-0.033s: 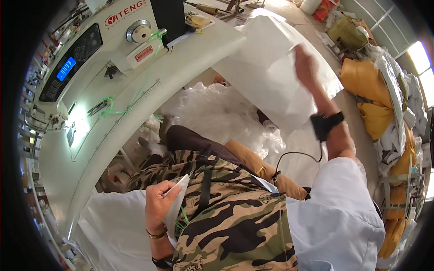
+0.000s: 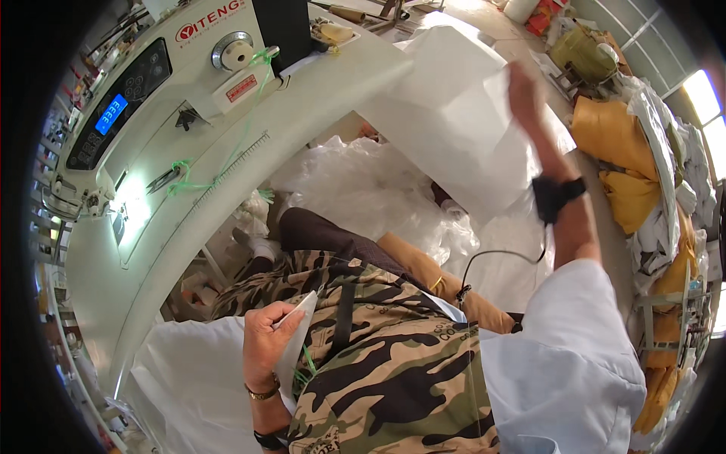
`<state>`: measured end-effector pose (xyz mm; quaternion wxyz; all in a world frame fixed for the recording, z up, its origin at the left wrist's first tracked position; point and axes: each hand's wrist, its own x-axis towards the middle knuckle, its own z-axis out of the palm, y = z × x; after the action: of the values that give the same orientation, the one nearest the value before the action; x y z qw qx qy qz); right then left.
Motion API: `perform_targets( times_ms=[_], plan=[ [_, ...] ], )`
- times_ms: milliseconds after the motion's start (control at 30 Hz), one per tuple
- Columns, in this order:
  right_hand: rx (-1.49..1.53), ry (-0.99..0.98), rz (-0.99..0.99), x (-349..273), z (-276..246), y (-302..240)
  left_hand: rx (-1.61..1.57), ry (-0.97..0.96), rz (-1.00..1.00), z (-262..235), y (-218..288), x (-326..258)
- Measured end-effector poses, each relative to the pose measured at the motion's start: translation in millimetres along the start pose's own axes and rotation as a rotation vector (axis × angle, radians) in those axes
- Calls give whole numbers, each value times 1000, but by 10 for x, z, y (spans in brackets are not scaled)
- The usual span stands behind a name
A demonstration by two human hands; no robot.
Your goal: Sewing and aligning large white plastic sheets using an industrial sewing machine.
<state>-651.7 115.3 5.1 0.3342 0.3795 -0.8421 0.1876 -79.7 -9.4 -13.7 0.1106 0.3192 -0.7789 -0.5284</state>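
While the right hand [image 2: 529, 94] is flung out past the far right edge of the white sewing bench [image 2: 333, 98], its fingers closed on a large sheet of thin white woven fabric [image 2: 454, 113], the left hand [image 2: 265, 340] sits low by the lap, pinching a smaller white fabric piece [image 2: 295, 333]. Against the earlier view, nothing has visibly shifted. A white industrial sewing machine [image 2: 151, 83] stands on the bench's left end.
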Motion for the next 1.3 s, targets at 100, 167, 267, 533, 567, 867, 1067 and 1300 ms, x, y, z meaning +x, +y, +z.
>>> perform_targets(
  times_ms=[100,167,267,533,567,867,1067,1300],
  plan=[
    [44,372,162,1118,-495,544,-110,91,-39,-19,-52,-67],
    [149,500,222,1422,-1198,390,-145,117,-58,-23,-48,-65],
    [392,366,103,927,-789,-92,-154,132,-68,-5,23,-74],
    [1507,-618,305,-1447,-501,-2572,41,58,122,-58,-24,-172],
    [1633,-755,342,-1536,-638,-2771,49,57,119,-13,-45,-181],
    [2380,-1535,68,-1819,-1141,-3592,156,425,251,69,-82,-142],
    [2399,-1469,-190,-1852,-1169,-3738,-173,258,114,-41,-87,-166],
    [1123,-823,-797,-1670,-731,-2797,-45,439,137,-421,-135,-389]
  ],
)
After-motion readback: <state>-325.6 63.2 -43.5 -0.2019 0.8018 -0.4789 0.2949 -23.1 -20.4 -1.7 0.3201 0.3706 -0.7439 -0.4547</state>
